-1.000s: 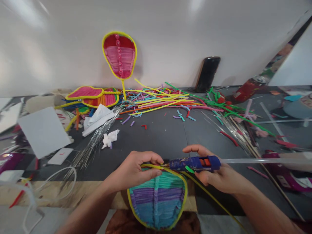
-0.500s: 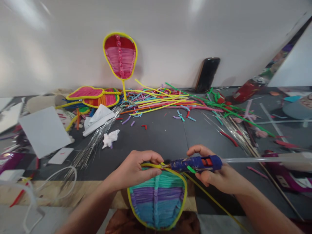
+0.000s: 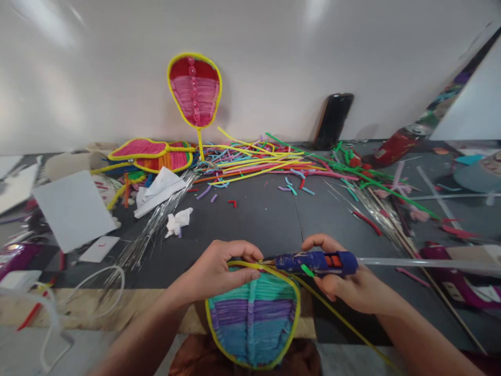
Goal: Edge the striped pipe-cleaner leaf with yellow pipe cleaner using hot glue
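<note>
The panel [image 3: 252, 313] is held at the near edge of the bench [image 3: 250, 224], its rim [image 3: 298, 308] pinched in the left grip [image 3: 223, 269]. The gun [image 3: 307, 262] is grasped in the right grip [image 3: 348, 286], its nozzle [image 3: 269, 262] near the rim. The panel is judged light, soft-faced and easily bent; it is best taken by the rim, clear of the probably hot nozzle.

Four o'clock: right hand [image 3: 350, 288] partly hidden by glue gun [image 3: 301, 262]. Three o'clock: pale container [image 3: 475, 179] cut off (contents unclear).
</note>
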`<state>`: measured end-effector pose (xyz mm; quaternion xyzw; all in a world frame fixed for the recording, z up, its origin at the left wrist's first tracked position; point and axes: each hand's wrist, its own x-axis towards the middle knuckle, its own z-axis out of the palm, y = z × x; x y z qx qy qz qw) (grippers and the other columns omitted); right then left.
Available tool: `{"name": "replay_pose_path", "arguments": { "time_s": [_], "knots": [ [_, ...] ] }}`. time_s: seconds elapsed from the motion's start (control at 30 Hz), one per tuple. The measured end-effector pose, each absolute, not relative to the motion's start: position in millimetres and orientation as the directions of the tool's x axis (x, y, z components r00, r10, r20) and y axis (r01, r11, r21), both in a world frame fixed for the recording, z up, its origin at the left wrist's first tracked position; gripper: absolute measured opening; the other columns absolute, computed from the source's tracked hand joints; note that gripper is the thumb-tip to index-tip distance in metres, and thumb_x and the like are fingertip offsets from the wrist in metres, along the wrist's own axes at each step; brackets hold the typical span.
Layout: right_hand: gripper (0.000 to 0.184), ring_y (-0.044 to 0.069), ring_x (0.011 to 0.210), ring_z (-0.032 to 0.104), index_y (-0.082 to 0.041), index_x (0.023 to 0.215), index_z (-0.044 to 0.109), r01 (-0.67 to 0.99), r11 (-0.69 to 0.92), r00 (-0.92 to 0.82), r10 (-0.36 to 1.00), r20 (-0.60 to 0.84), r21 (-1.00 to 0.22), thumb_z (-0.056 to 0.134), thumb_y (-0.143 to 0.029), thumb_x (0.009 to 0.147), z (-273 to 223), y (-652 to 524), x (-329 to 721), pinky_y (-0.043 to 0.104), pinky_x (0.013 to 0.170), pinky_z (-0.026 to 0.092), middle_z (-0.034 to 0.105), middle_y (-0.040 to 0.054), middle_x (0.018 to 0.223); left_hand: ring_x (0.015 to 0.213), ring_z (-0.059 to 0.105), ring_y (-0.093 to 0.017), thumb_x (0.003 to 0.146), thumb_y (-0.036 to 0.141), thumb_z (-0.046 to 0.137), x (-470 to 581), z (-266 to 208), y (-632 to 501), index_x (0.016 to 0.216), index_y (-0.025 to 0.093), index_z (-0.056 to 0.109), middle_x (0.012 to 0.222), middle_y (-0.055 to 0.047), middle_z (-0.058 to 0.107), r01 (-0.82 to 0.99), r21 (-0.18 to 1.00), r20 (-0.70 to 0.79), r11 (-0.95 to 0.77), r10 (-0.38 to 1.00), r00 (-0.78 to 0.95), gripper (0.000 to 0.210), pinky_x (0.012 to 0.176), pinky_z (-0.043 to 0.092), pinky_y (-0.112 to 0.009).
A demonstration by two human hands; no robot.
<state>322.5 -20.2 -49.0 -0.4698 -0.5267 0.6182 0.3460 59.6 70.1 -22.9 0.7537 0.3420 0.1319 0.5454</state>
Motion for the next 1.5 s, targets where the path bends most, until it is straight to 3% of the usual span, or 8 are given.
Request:
{"name": "replay_pose_path", "arguments": {
  "time_s": [0.9,1.1,1.33,1.5],
  "knots": [
    [0.048,0.007,0.046,0.039,-0.023,0.102,0.041,0.149,-0.09,-0.331,0.934,-0.136,-0.985,0.055,-0.065,0.082,-39.7,-18.9,323.4,0.018,0.042,0.031,0.045,-0.008,0.061,0.074,0.063,-0.011,0.08,0.022,0.066,61.0,-20.0,69.5,0.091,0.016,0.068,0.083,0.0,0.069,0.377,0.909,-0.171,-0.179,0.664,0.728,0.013,0.069,0.047,-0.018],
    [0.049,0.008,0.049,0.042,-0.023,0.106,0.041,0.06,-0.063,-0.338,0.938,-0.08,-0.996,0.053,-0.064,0.084,-41.6,-18.6,324.2,0.018,0.042,0.031,0.052,-0.0053,0.065,0.074,0.062,-0.011,0.08,0.022,0.065,61.0,-20.0,69.4,0.091,0.016,0.068,0.083,0.0,0.069,0.379,0.91,-0.182,-0.168,0.659,0.73,0.013,0.069,0.047,-0.018],
    [0.04,0.008,0.045,0.043,-0.023,0.113,0.042,0.157,-0.052,-0.315,0.944,-0.1,-0.986,0.062,-0.044,0.087,-45.4,-18.9,324.9,0.02,0.045,0.035,0.048,-0.0085,0.06,0.074,0.063,-0.012,0.08,0.023,0.065,61.4,-18.3,69.6,0.091,0.015,0.068,0.083,-0.001,0.07,0.394,0.904,-0.196,-0.166,0.659,0.726,0.014,0.069,0.048,-0.019],
    [0.046,0.008,0.045,0.043,-0.023,0.107,0.042,0.148,-0.117,-0.313,0.937,-0.159,-0.982,0.059,-0.058,0.083,-39.9,-21.3,322.1,0.021,0.043,0.033,0.047,-0.0083,0.059,0.074,0.063,-0.012,0.08,0.024,0.065,60.8,-18.9,69.5,0.092,0.016,0.068,0.083,-0.001,0.07,0.394,0.899,-0.183,-0.189,0.656,0.732,0.014,0.069,0.048,-0.019]
  ]
}}
